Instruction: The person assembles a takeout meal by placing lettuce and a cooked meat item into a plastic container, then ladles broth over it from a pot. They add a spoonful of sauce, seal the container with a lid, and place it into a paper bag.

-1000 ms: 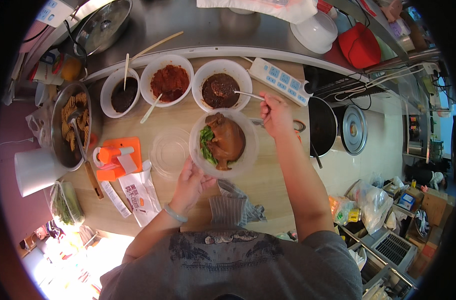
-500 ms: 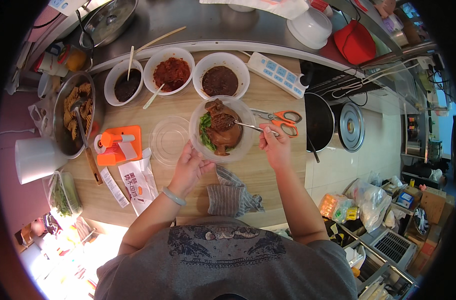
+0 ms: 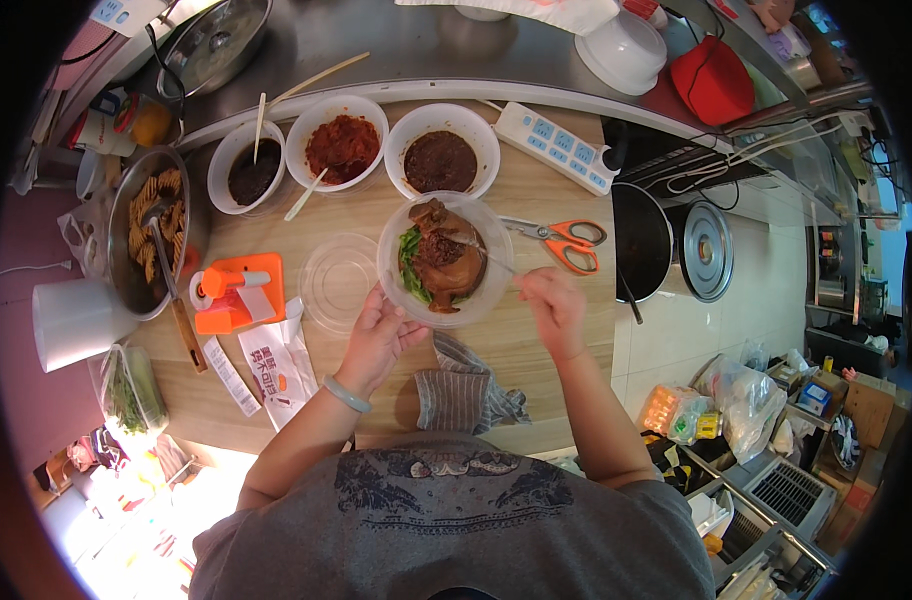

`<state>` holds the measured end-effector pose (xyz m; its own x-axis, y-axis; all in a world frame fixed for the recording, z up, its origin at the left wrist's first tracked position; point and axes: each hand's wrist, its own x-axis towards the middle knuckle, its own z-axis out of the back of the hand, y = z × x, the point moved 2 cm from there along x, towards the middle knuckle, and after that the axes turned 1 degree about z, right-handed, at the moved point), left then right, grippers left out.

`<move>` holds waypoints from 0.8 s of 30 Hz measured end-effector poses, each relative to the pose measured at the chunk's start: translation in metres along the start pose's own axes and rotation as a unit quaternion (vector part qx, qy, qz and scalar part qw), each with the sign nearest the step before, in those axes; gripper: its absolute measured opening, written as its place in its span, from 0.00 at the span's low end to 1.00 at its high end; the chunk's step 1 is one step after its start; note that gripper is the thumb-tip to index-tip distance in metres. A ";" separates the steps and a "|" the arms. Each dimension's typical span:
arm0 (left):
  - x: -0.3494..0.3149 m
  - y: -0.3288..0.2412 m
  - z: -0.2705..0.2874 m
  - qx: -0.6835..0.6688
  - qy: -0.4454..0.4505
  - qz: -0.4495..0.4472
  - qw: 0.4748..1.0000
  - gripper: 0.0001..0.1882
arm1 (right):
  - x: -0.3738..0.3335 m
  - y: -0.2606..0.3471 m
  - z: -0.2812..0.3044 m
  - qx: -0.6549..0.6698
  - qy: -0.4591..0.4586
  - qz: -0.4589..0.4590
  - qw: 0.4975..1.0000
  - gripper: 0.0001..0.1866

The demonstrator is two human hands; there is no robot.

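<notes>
A clear plastic takeout bowl holds a brown braised poultry leg, green leafy vegetables and a patch of dark chunky sauce on top. My left hand grips the bowl's near-left rim, thumb and fingers closed on it. Pinched in my right hand is the thin handle of a metal spoon; its blurred head is over the meat. Orange-handled scissors lie right of the bowl. On its left rests a round clear lid.
White bowls of dark liquid, red sauce and brown sauce line the back beside a power strip. At left are an orange tape dispenser and a metal basin. A striped cloth lies in front.
My right hand has turned and shifted slightly, tilting the spoon over the meat. More dark sauce appears spread there. My left hand and the bowl have stayed nearly still.
</notes>
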<state>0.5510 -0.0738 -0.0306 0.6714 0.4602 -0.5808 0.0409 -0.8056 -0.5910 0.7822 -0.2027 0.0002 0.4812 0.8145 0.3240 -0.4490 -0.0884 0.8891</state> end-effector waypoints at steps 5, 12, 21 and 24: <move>-0.002 -0.002 -0.003 0.002 -0.005 0.000 1.000 0.29 | -0.001 0.018 -0.002 -0.120 0.046 0.110 0.986 0.13; -0.004 -0.005 -0.009 0.037 -0.041 0.007 0.998 0.28 | 0.004 0.006 -0.004 0.274 -0.142 -0.230 0.923 0.08; -0.024 -0.018 0.051 0.669 -0.131 -0.259 0.684 0.12 | 0.114 -0.061 -0.021 0.388 -0.152 -0.360 0.835 0.10; -0.027 -0.013 0.073 0.766 -0.094 -0.272 0.574 0.12 | 0.128 -0.082 -0.047 0.262 -0.127 -0.421 0.859 0.15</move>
<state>0.4783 -0.0486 -0.0481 0.7697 0.6371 -0.0421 -0.5901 0.6846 -0.4279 0.8454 -0.0643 -0.0464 0.6483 0.5709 -0.5038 0.5066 0.1705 0.8451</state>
